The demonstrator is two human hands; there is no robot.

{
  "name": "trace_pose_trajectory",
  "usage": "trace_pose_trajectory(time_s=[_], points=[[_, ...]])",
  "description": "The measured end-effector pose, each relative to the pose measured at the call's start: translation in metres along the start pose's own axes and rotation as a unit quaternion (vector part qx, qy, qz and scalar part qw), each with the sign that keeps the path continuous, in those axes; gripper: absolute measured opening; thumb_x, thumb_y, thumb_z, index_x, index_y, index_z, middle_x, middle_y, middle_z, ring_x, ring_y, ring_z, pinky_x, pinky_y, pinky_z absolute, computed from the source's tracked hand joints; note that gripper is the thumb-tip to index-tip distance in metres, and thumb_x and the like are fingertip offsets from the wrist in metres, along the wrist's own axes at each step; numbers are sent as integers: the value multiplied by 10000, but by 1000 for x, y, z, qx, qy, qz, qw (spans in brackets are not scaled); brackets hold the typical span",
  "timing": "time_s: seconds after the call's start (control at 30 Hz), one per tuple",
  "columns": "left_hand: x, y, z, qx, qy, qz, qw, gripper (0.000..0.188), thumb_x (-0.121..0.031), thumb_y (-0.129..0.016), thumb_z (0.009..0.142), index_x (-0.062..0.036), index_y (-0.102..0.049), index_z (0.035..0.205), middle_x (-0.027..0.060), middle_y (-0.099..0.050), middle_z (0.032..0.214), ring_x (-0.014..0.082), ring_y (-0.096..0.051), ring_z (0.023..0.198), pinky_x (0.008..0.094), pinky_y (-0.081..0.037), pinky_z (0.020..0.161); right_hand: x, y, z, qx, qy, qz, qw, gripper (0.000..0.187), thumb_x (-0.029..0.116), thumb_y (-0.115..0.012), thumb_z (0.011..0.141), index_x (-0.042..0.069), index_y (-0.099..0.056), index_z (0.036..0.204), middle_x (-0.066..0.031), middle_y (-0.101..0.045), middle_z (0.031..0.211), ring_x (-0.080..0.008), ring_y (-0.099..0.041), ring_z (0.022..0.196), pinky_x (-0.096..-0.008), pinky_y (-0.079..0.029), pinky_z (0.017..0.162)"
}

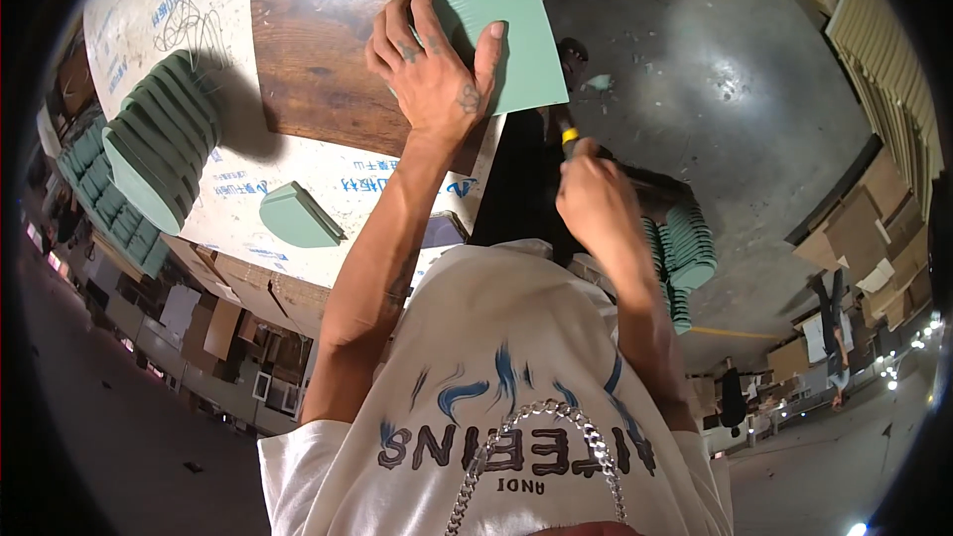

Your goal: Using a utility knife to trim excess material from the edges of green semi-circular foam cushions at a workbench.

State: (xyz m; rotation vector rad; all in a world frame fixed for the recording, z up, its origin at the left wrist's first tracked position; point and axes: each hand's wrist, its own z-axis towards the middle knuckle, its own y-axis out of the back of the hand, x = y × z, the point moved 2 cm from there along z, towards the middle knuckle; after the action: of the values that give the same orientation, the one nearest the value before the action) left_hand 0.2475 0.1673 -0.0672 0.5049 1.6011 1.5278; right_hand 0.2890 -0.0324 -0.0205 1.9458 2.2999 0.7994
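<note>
My left hand (432,74) lies spread on a pale green, flat-sided piece (526,40), with the thumb across its face and the fingers over its left side. This piece rests on a brown wood-grain board (318,89) and sticks out past the board's right edge. My right hand (599,197) is closed around a hand tool (569,136), of which a yellow-and-dark part shows above the fist. The tool's working end is lost in the dark beyond, so its kind is unclear. That hand is held off the table's right edge, lower than the green piece in the picture.
A row of green curved pieces (164,144) stands on the white table (233,174) at left. Another small green stack (300,216) and a phone (444,229) lie nearer me. More green pieces (688,246) are stacked at right, above the grey floor (715,50); cardboard (869,213) lies beyond.
</note>
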Motion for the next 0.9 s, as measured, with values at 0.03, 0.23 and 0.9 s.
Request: trace_pose_trajectory(time_s=[0.03,0.23,0.9], points=[[-2,0,1,2,2,-7,1000,783,-542,-628,926,29,-394,1409,245,-392,1365,427,-324,1300,600,-214,1070,-25,-31,18,-5,31,-29,999,309,191,-562,977,-86,-467,1076,-299,-683,847,-480,-676,849,-546,-552,770],[0,4,-5,-5,5,-11,1000,772,-546,-638,920,18,-422,1399,249,-402,1366,428,-330,1301,599,-229,1075,-79,-48,47,-147,-122,249,949,329,213,-739,911,-14,-556,1063,-172,-686,764,-274,-724,723,-404,-575,636],[-1,1,-3,8,33,7,999,670,-532,-499,987,-77,-382,1464,215,-370,1428,408,-322,1336,590,-227,1078,-13,1,-13,-205,83,170,960,297,174,-544,1003,-21,-508,1224,-316,-639,1054,-535,-594,937,-569,-493,793]])
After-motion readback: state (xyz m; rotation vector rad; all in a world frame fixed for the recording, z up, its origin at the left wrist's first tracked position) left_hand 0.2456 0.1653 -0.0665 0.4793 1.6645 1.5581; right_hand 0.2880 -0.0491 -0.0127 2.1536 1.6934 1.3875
